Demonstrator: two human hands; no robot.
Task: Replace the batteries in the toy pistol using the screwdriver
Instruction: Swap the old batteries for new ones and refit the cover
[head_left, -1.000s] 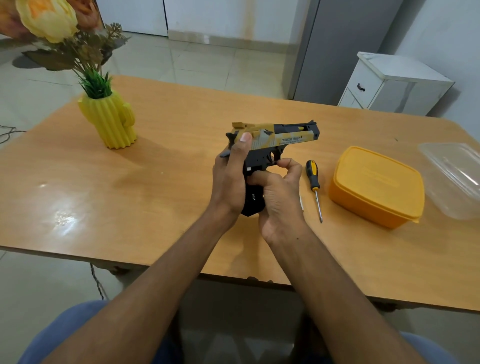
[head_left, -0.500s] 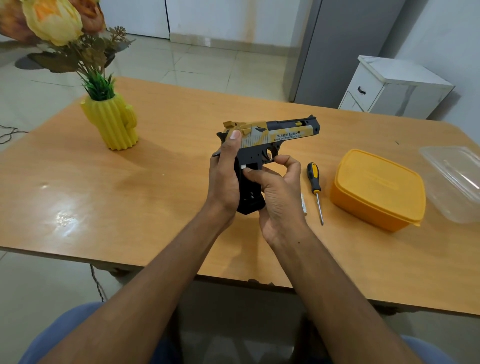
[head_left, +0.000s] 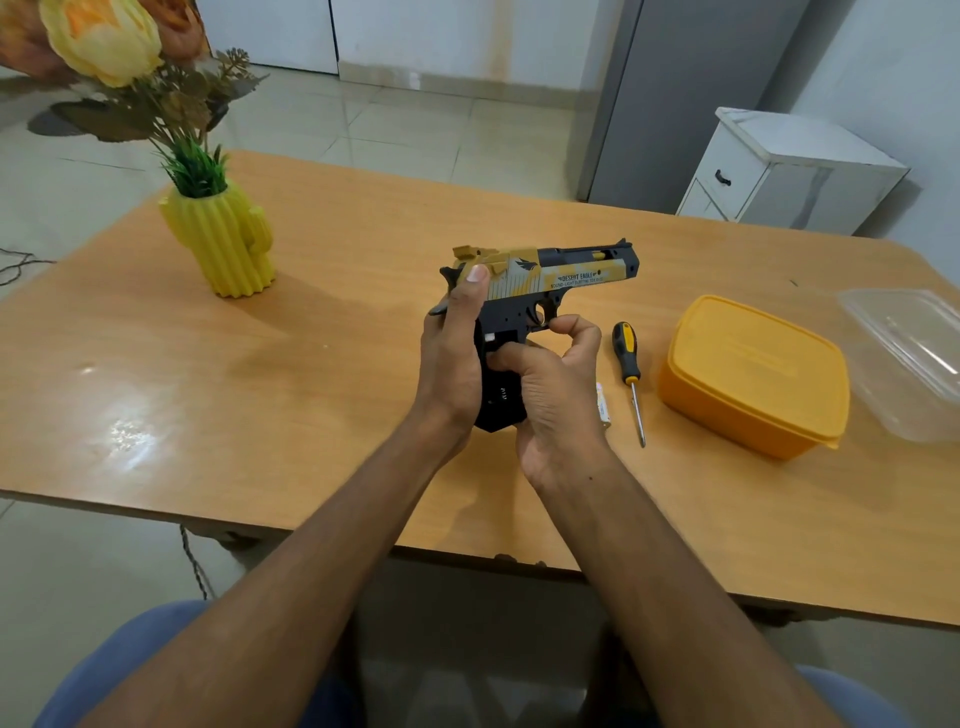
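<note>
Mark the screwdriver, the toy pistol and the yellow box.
screwdriver (head_left: 625, 351): head view, on its black-and-yellow handle.
toy pistol (head_left: 566, 270): head view, on the side of the slide.
yellow box (head_left: 753, 364): head view, on its lid.

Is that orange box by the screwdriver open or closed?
Closed. The orange box has its matching lid seated flat across the top, with no gap showing, so its contents cannot be seen.

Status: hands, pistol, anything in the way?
Left hand and right hand both grip the pistol, held above the table. Screwdriver untouched on table. Nothing in the way.
</note>
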